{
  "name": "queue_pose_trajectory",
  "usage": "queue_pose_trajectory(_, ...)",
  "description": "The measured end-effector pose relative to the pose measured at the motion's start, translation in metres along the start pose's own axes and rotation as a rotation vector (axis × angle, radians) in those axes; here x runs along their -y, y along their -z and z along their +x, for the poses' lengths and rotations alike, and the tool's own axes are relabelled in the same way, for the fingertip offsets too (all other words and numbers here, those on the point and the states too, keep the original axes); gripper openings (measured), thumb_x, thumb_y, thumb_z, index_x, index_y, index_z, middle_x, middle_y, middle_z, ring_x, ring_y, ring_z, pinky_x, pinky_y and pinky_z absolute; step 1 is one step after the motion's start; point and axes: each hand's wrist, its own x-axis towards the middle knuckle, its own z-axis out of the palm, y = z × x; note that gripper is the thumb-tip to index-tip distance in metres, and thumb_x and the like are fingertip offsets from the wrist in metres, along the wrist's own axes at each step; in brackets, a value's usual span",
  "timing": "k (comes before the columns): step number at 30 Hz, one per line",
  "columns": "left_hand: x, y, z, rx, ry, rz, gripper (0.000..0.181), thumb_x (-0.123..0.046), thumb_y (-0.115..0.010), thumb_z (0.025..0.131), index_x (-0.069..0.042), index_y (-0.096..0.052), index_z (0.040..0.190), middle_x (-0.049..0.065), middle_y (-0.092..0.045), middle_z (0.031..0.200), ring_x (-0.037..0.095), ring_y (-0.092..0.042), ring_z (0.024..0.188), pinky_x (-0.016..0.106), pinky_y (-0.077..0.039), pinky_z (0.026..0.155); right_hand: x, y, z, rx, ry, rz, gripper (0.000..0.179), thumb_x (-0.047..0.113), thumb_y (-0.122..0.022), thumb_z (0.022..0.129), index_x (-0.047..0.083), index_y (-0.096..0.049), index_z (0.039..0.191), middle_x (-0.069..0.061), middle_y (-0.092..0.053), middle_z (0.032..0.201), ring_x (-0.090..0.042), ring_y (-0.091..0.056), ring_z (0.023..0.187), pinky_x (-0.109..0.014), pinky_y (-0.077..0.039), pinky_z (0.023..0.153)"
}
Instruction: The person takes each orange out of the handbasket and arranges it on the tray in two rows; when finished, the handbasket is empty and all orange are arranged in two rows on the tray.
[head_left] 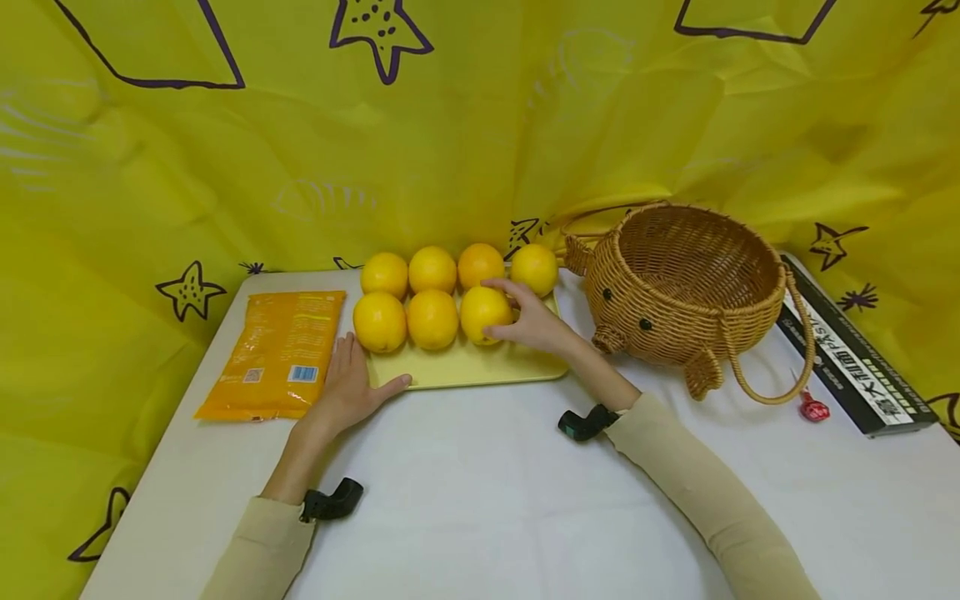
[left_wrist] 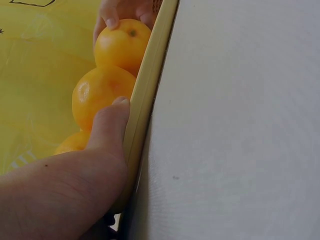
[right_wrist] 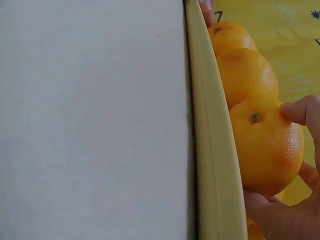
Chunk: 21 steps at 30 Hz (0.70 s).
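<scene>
A pale yellow tray bears several oranges in two rows. My right hand grips the right-hand orange of the front row, with thumb and fingers spread round its sides. The right wrist view shows that orange with its green stem end, between thumb and fingers. At the tray's left end rests my left hand, its fingers straight along the side and its thumb over the front rim. In the left wrist view the left thumb lies beside the middle front orange.
Left of the tray lies an orange packet. A wicker basket shaped like a pig, with looped handles, stands to the right. Beyond it are a long black box and a red-wrapped lollipop. A yellow patterned cloth hangs behind.
</scene>
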Motion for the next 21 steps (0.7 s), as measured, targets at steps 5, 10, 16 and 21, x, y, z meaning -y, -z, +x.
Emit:
queue_pose_trajectory(5,-0.0003,-0.0008,-0.0006,-0.002,0.006,0.003,0.119,-0.064,-0.058,0.086,0.012,0.008,0.150,0.033,0.013,0.158,0.046,0.007,0.149,0.056,0.000,0.122,-0.0026,-0.0021,0.0015,0.002,-0.004,-0.002,0.073,0.016,-0.074,0.081,0.015,-0.041,0.146,-0.020,-0.027,0.152,-0.035,-0.036,0.136,-0.050,-0.031,0.117)
queue_pose_trajectory(10,0.0017,0.0002,-0.0013,-0.008,0.010,0.002,0.120,-0.064,-0.059,0.085,0.011,0.008,0.150,0.033,0.013,0.158,0.047,0.007,0.148,0.057,-0.001,0.122,-0.0009,-0.0031,0.0022,0.027,-0.028,-0.019,0.075,0.021,-0.074,0.083,0.019,-0.039,0.148,-0.020,-0.029,0.150,-0.034,-0.037,0.134,-0.052,-0.031,0.116)
queue_pose_trajectory(16,0.0008,0.0018,-0.0024,-0.001,-0.003,-0.003,0.119,-0.066,-0.057,0.086,0.011,0.009,0.150,0.034,0.013,0.157,0.047,0.008,0.148,0.058,0.000,0.121,0.0033,0.0009,0.0002,0.064,-0.047,-0.059,0.076,0.024,-0.074,0.085,0.022,-0.036,0.150,-0.021,-0.029,0.152,-0.036,-0.035,0.137,-0.056,-0.034,0.114)
queue_pose_trajectory(21,-0.0007,0.0010,0.0000,0.001,-0.008,0.000,0.118,-0.064,-0.057,0.086,0.011,0.008,0.150,0.034,0.013,0.157,0.047,0.009,0.148,0.058,0.000,0.122,0.0037,0.0028,-0.0016,0.054,-0.054,-0.032,0.076,0.022,-0.076,0.084,0.021,-0.037,0.150,-0.020,-0.027,0.152,-0.035,-0.034,0.138,-0.051,-0.035,0.115)
